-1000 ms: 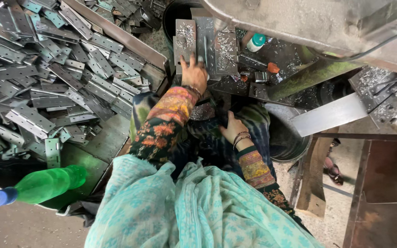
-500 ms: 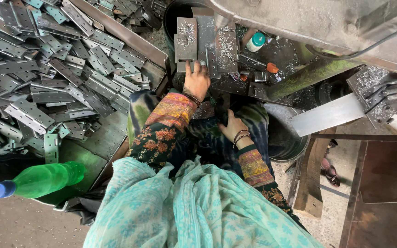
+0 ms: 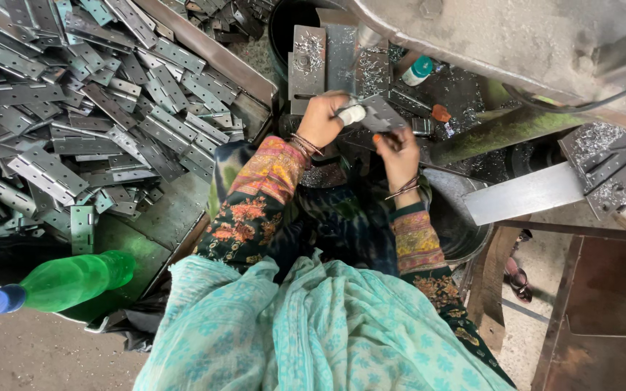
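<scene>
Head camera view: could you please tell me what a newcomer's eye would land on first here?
Most striking is the big heap of grey metal hinges filling a tray on the left. At centre top, the left hand and right hand hold one metal hinge over a work surface strewn with metal shavings. A green plastic bottle with a blue cap lies on its side at lower left.
</scene>
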